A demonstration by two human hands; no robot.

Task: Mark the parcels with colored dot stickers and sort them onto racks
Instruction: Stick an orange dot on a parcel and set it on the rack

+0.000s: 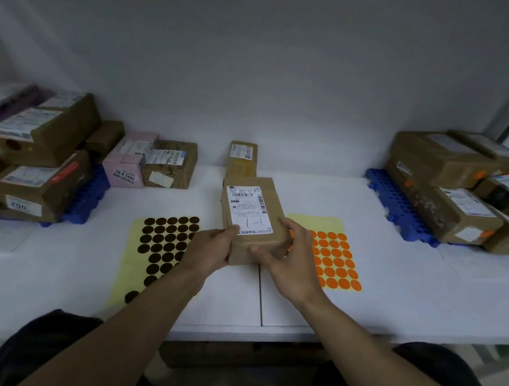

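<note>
A brown cardboard parcel (pixel 255 214) with a white shipping label on top is in the middle of the white table. My left hand (pixel 210 247) grips its near left corner. My right hand (pixel 290 258) holds its near right side, thumb against the front face. A yellow sheet of dark brown dot stickers (pixel 164 246) lies to the left of the parcel. Partly under my right hand lies a sheet of orange dot stickers (pixel 336 263). A smaller brown parcel (pixel 242 157) stands behind.
A blue rack (pixel 86 198) at the left carries several stacked parcels, with a pink box (pixel 125 165) and a brown box (pixel 172 164) beside it. A blue rack (pixel 398 203) at the right holds several parcels with orange dots. The table's front edge (pixel 233 331) is near my knees.
</note>
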